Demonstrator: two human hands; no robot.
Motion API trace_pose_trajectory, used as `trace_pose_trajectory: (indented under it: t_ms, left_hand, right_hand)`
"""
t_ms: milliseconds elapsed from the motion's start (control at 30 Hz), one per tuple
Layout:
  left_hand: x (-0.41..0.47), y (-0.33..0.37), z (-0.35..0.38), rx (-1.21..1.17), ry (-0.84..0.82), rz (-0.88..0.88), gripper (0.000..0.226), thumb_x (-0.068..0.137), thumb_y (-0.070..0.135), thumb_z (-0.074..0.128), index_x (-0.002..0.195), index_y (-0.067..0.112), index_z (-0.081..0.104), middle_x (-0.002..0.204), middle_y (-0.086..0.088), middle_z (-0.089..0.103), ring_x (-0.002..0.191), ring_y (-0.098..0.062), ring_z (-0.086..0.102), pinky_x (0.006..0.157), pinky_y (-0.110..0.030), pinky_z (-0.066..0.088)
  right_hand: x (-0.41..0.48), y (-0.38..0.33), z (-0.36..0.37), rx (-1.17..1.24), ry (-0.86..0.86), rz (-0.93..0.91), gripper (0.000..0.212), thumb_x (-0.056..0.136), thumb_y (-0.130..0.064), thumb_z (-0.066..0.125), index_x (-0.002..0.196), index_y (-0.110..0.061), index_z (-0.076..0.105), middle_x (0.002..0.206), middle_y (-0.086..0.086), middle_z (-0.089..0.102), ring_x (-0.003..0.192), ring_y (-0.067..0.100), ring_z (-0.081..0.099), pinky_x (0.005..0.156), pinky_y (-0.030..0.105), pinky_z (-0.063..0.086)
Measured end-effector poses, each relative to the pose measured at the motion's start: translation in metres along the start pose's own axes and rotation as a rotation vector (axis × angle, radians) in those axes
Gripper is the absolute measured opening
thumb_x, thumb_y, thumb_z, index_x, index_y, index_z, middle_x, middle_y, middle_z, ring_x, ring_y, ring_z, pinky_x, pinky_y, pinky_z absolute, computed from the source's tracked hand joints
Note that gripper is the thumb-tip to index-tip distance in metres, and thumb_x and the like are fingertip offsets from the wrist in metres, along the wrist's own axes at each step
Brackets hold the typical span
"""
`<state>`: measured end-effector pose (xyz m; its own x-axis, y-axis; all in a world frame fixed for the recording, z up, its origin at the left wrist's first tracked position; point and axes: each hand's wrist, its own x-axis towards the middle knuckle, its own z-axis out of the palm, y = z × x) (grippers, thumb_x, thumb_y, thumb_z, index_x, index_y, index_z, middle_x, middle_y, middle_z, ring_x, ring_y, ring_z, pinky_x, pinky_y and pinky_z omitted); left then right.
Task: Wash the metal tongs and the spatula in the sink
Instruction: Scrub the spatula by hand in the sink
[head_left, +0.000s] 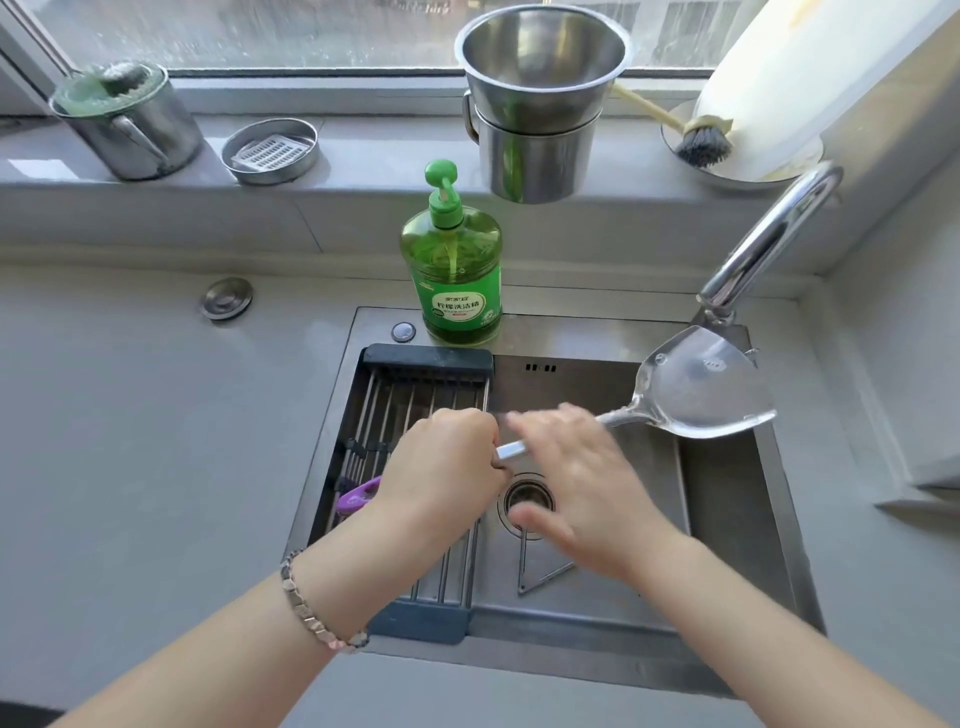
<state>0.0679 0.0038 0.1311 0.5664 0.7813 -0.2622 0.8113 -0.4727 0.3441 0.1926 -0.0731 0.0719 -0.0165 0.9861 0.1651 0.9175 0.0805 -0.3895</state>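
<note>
Head view: over the stainless steel sink, the left hand is clenched round the handle end of the shiny metal spatula. Its broad blade reaches the sink's right rear corner, below the chrome tap. The right hand lies released across the handle, its straight fingers blurred.

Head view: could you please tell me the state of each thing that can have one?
spatula: held over the sink, blade by the faucet.
left hand: grips the handle's end.
right hand: straight fingers across the handle, blurred.
faucet: no water seen running.
soap bottle: upright, nearly full.
sink: no standing water seen.
</note>
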Motion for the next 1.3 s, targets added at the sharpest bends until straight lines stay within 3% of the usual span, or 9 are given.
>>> trace_pose_trajectory:
  t_ms: [100,233,400,567,700,833,967,1133,1300]
  left_hand:
    - [-0.002,-0.003,0.001,-0.028,0.010,-0.020,0.010,0.084,0.027,0.065,0.087,0.017,0.063,0.084,0.000,0.058,0.085,-0.021,0.058,0.073,-0.030,0.051]
    - [-0.003,0.005,0.004,-0.080,0.026,-0.029,0.012,0.081,0.023,0.065,0.075,0.018,0.056,0.076,0.002,0.052,0.076,-0.022,0.051,0.063,-0.027,0.039]
    - [-0.004,0.002,0.001,-0.166,0.016,-0.068,0.010,0.078,0.019,0.070,0.081,0.011,0.066,0.069,0.001,0.055,0.073,-0.024,0.059,0.067,-0.032,0.052]
    - [-0.003,0.003,0.002,-0.259,-0.048,-0.061,0.013,0.076,0.015,0.068,0.069,0.004,0.064,0.059,-0.003,0.054,0.058,-0.021,0.052,0.055,-0.027,0.043]
    - [-0.002,0.001,0.002,-0.437,-0.248,-0.165,0.020,0.072,0.012,0.071,0.074,-0.007,0.067,0.052,-0.003,0.051,0.046,-0.015,0.045,0.048,-0.022,0.042]
    - [-0.002,0.005,-0.005,-0.474,-0.376,-0.179,0.008,0.071,0.005,0.068,0.070,-0.002,0.066,0.046,-0.003,0.052,0.037,-0.012,0.043,0.039,-0.014,0.038]
    - [-0.005,0.003,-0.008,-0.491,-0.443,-0.178,0.010,0.073,0.008,0.071,0.073,-0.002,0.069,0.047,-0.003,0.053,0.039,-0.014,0.043,0.042,-0.017,0.040]
    - [-0.006,0.005,-0.008,-0.494,-0.422,-0.162,0.010,0.072,0.006,0.069,0.073,-0.004,0.068,0.050,-0.005,0.055,0.039,-0.013,0.043,0.040,-0.015,0.040]
    - [-0.004,0.007,-0.009,-0.505,-0.427,-0.208,0.010,0.075,0.006,0.067,0.075,-0.003,0.069,0.052,-0.008,0.052,0.042,-0.016,0.042,0.042,-0.017,0.038]
  right_hand:
    - [-0.003,0.014,-0.010,0.036,0.097,0.191,0.082,0.092,-0.063,0.009,0.118,-0.003,0.058,0.115,0.011,0.061,0.115,0.027,0.050,0.111,0.030,0.011]
    - [-0.009,-0.014,0.001,0.069,0.045,0.009,0.063,0.098,-0.045,0.016,0.126,-0.001,0.052,0.126,0.014,0.059,0.123,0.020,0.039,0.113,0.029,0.010]
    - [-0.014,0.012,-0.010,0.074,0.102,0.204,0.092,0.087,-0.069,0.002,0.142,-0.002,0.034,0.150,0.013,0.031,0.141,0.015,0.015,0.116,0.024,-0.003]
    - [-0.021,-0.012,0.000,-0.002,-0.081,-0.065,0.089,0.089,-0.068,0.007,0.139,0.000,0.034,0.145,0.016,0.040,0.138,0.022,0.022,0.116,0.032,0.005]
    - [-0.016,0.011,-0.013,0.048,0.054,0.182,0.098,0.084,-0.073,0.003,0.141,0.000,0.033,0.149,0.016,0.033,0.141,0.020,0.014,0.116,0.028,-0.001]
    - [-0.024,-0.013,-0.001,-0.010,-0.086,-0.104,0.089,0.087,-0.070,0.009,0.138,0.000,0.031,0.144,0.018,0.040,0.138,0.025,0.023,0.117,0.037,0.009]
    - [-0.021,0.015,-0.014,0.008,0.022,0.107,0.091,0.088,-0.070,0.009,0.137,0.002,0.035,0.144,0.020,0.040,0.138,0.024,0.022,0.116,0.034,0.007]
    - [-0.032,-0.008,-0.005,-0.023,-0.044,-0.163,0.085,0.089,-0.068,0.016,0.138,0.000,0.029,0.146,0.018,0.035,0.139,0.025,0.022,0.117,0.035,0.012]
    - [-0.024,0.004,-0.015,-0.004,0.022,0.070,0.091,0.089,-0.069,0.011,0.140,0.004,0.030,0.147,0.023,0.033,0.139,0.026,0.017,0.116,0.033,0.007]
